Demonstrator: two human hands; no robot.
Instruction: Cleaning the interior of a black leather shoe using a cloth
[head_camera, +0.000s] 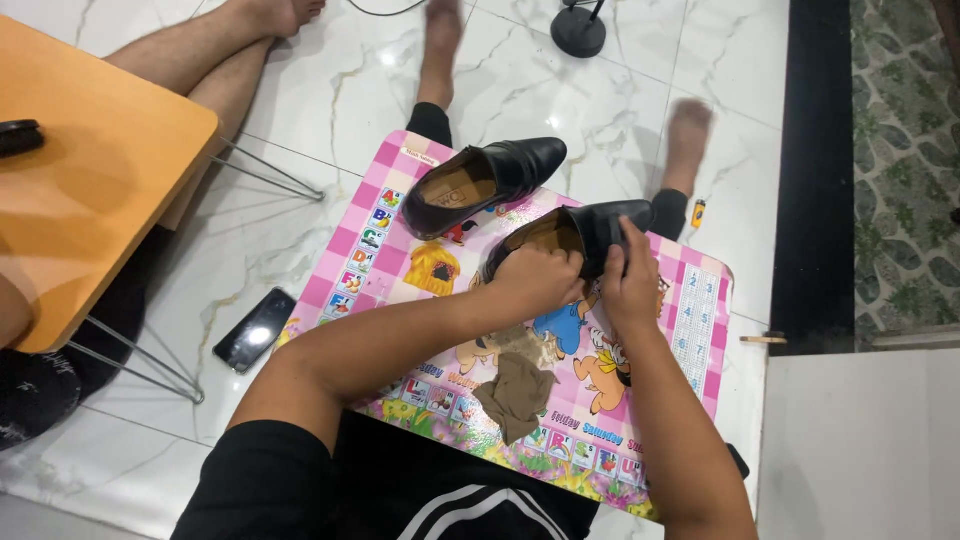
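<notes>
A black leather shoe (585, 232) is held on a small pink desk (400, 160) with a cartoon-printed top, which is set across the lap of a person seated on a white marble floor (610, 95). The shoe is taken here as the landmark.

The left hand (535, 280) is laid over the shoe's open heel end, its fingers curled together and pressed against the rim – apparently so that the shoe is steadied from behind. The right hand (628, 280) is closed on the upper on the side nearer the person, fingers pressed to the leather and the thumb set against them; whether anything small is pinched between them cannot be told. With both hands on it, the shoe is kept slightly tilted, its toe pointing away to the right.

Just beyond the held shoe, up and to the left, a second black shoe (480, 185) is left resting on the same desk, its tan insole showing – apart from the first, not touching it. Nearer the person than the shoe, a crumpled brown cloth (515, 392) is lying on the desk within easy reach of either hand.

Well to the left of the shoe, a dark phone (254, 330) is lying on the floor beside a wooden folding table (90, 190). Far beyond the shoe, a black round stand base (578, 32) is seen.
</notes>
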